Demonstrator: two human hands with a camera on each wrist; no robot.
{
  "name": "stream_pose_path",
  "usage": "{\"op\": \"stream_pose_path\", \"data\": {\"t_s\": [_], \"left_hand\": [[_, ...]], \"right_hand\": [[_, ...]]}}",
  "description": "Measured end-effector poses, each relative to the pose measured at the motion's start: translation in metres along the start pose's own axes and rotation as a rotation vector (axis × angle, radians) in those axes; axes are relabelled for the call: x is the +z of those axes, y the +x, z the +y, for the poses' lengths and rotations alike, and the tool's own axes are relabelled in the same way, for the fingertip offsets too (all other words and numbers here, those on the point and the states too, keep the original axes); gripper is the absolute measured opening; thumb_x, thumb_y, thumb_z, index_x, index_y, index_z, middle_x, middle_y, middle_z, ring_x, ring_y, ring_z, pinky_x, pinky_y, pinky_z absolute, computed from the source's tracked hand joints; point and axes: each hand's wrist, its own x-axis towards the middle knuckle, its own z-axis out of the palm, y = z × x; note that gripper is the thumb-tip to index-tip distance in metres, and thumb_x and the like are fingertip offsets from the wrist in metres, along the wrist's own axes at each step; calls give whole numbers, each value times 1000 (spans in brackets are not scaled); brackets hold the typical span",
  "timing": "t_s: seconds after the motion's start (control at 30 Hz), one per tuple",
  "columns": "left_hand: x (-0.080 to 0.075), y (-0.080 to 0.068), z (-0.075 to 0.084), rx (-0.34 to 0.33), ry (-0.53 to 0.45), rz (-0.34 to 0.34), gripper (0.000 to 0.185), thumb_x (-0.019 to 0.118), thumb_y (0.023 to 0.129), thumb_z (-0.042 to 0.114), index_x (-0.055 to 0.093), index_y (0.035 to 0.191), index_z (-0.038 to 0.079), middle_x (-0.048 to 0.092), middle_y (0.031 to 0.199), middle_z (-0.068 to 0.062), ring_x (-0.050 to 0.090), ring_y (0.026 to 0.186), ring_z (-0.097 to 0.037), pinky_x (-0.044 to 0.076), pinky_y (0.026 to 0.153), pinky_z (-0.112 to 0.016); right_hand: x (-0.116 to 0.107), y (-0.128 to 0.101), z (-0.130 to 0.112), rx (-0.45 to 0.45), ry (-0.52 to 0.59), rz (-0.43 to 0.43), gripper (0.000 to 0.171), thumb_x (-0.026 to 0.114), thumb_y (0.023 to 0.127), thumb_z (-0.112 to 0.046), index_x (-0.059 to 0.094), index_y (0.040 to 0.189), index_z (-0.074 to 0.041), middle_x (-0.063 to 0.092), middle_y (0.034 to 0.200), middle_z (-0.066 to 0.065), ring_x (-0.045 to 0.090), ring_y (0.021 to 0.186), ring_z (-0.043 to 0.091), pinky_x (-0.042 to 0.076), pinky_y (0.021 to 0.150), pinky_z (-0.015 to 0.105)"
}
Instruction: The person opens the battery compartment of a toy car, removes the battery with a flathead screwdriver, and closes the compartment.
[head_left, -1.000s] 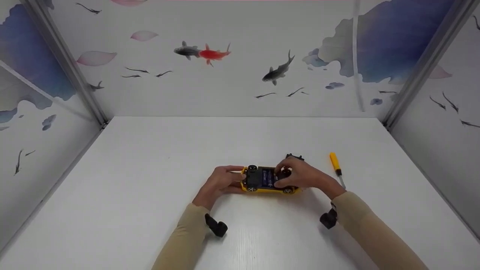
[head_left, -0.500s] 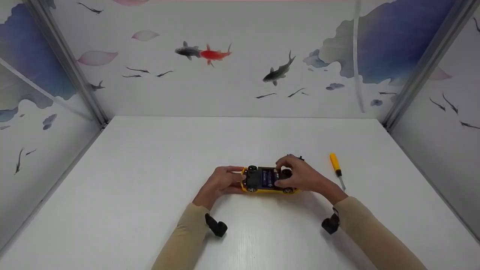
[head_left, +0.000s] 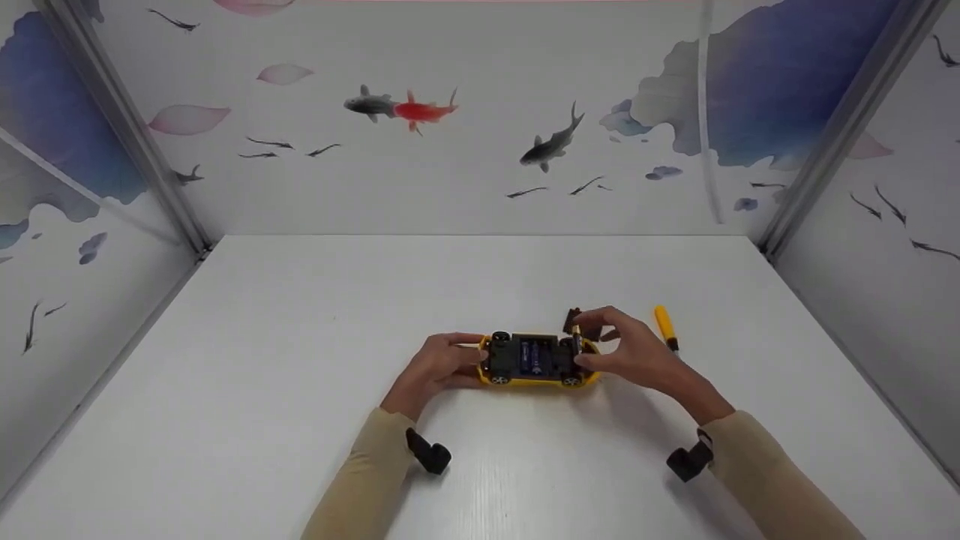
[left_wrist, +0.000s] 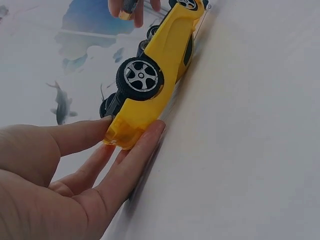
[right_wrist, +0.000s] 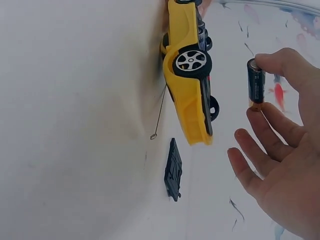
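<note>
A yellow toy car (head_left: 534,380) lies upside down on the white table (head_left: 300,360), its open battery bay (head_left: 536,356) facing up. My left hand (head_left: 474,358) holds the car's left end; in the left wrist view its fingers (left_wrist: 135,155) clamp the yellow bumper of the car (left_wrist: 160,65). My right hand (head_left: 592,341) hovers just over the car's right end and pinches a black and gold battery (head_left: 576,336) between thumb and index finger. In the right wrist view that battery (right_wrist: 256,85) is clear of the car (right_wrist: 187,95).
A black battery cover (right_wrist: 173,170) lies on the table just behind the car. A yellow-handled screwdriver (head_left: 664,326) rests to the right of my right hand. Painted panels wall in the table on three sides.
My right hand has come off the car's underside, moving up and to the right with a battery pinched in it. The left hand and the car have stayed put.
</note>
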Motion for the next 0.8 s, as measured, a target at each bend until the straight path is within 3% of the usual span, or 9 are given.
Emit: {"op": "stream_pose_path", "data": {"t_s": [0.3, 0.8], "left_hand": [[-1, -2, 0, 1, -9, -12, 49, 70, 92, 7, 57, 139, 7, 65, 130, -22, 72, 102, -28, 62, 82, -38], [-1, -2, 0, -1, -19, -20, 49, 70, 92, 8, 58, 139, 7, 67, 127, -22, 72, 97, -27, 62, 81, -39]], "right_hand": [[-15, -23, 14, -32, 19, -41, 54, 80, 86, -23, 57, 132, -6, 62, 128, 10, 59, 121, 30, 52, 101, 48], [-31, -42, 46, 125, 7, -139, 54, 78, 87, -21, 56, 134, -4, 60, 133, 17, 60, 121, 36, 55, 99, 47]]}}
